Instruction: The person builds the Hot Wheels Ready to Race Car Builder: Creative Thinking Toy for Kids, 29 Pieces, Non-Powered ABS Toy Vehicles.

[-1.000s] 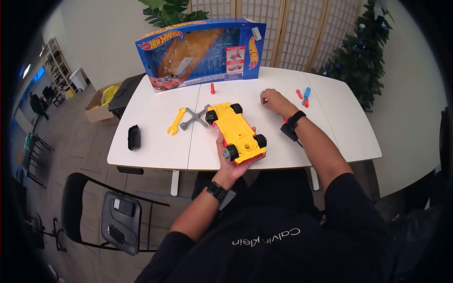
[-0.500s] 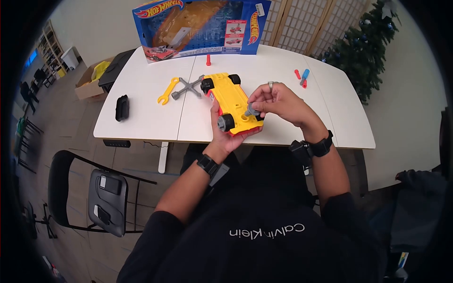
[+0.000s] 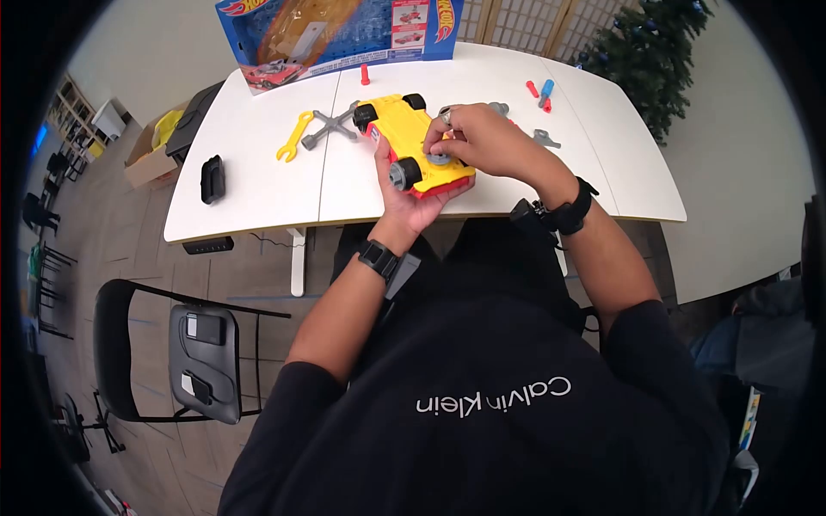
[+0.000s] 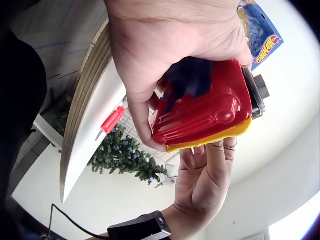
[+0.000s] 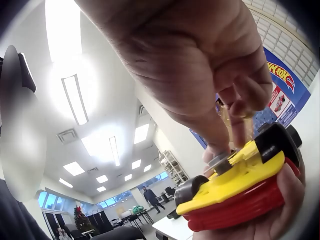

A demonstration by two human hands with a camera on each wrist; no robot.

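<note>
A toy car lies upside down in my left hand (image 3: 404, 205), its yellow underside (image 3: 387, 125) facing up. The left fingers grip its red body (image 4: 210, 107) from below and along the sides. My right hand (image 3: 495, 138) is above the car's near end, thumb and fingers pinching a grey plastic bolt (image 5: 218, 162). The bolt stands upright at the hole in the yellow underside; its shaft is hidden. Black wheels (image 3: 403, 175) show at the corners, the near left one with a grey piece on its outside.
Left of the car lie a grey cross-shaped lug wrench (image 3: 332, 126), a yellow wrench (image 3: 295, 136) and a black case (image 3: 212, 179). A red peg-like piece (image 3: 365, 75) stands near the toy box (image 3: 335, 39). A blue-handled tool (image 3: 546, 93) and a small grey part (image 3: 546, 138) lie right.
My right hand has come from the table on the right to the car's underside, bringing the grey bolt, which has gone down onto the hole. The left hand keeps holding the car.
</note>
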